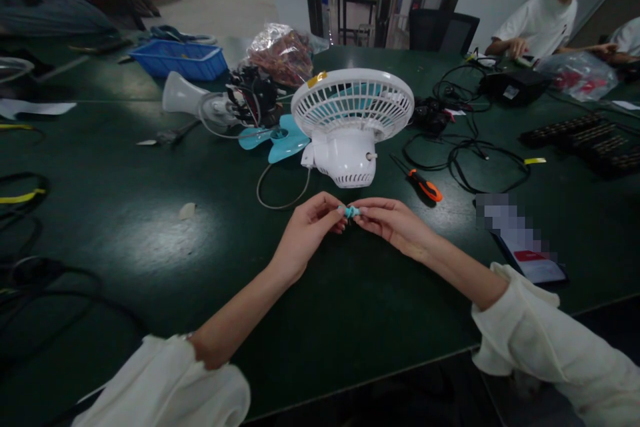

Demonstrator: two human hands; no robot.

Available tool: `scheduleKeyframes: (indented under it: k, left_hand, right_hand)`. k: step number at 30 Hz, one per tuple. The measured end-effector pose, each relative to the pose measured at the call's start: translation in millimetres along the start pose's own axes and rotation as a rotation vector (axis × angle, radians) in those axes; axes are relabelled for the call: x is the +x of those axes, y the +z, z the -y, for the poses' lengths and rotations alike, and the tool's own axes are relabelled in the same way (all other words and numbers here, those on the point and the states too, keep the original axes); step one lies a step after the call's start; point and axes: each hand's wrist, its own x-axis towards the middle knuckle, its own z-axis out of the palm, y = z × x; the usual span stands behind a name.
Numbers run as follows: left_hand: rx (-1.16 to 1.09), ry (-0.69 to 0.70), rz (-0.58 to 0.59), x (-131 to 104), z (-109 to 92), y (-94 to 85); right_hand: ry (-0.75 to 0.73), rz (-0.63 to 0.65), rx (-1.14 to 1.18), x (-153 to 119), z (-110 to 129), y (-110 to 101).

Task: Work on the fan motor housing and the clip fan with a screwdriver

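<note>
Between my fingertips is a small turquoise twisted piece (353, 211), too small for me to tell its exact kind. My left hand (316, 230) pinches its left end, and my right hand (395, 223) pinches the right end. Just beyond the hands a white fan (350, 153) lies on the table, its round grille facing up and away. Left of it, a light-blue fan blade (289, 140) rests beside a grey fan base (185, 95) with exposed dark wiring. An orange and black screwdriver (425, 187) lies to the right of the fan.
A phone (525, 243) lies near my right forearm. Black cables (465, 163) coil at the right, more at the far left. Behind the fan stand a blue bin (177, 60) and a plastic bag (281, 53). A person in a white shirt (543, 23) sits across the table, far right.
</note>
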Motion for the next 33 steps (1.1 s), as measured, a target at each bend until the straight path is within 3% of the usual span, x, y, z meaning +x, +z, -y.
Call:
scheduleKeyframes:
  k: [10, 25, 29, 33]
  left_hand:
    - [-0.319, -0.1, 0.037, 0, -2, -3.5]
    - [-0.394, -0.081, 0.023, -1, -4, -3.5]
    - [-0.307, -0.038, 0.027, 0, -3, -6.1]
    - [0.154, 0.106, -0.013, 0, -2, -12.6]
  right_hand:
    - [0.11, 0.082, 0.162, -1, 8, 0]
    - [0.176, 0.108, 0.273, -5, 10, 5]
    - [0.146, 0.102, 0.23, -6, 13, 4]
    - [0.022, 0.094, -0.036, -5, 21, -11]
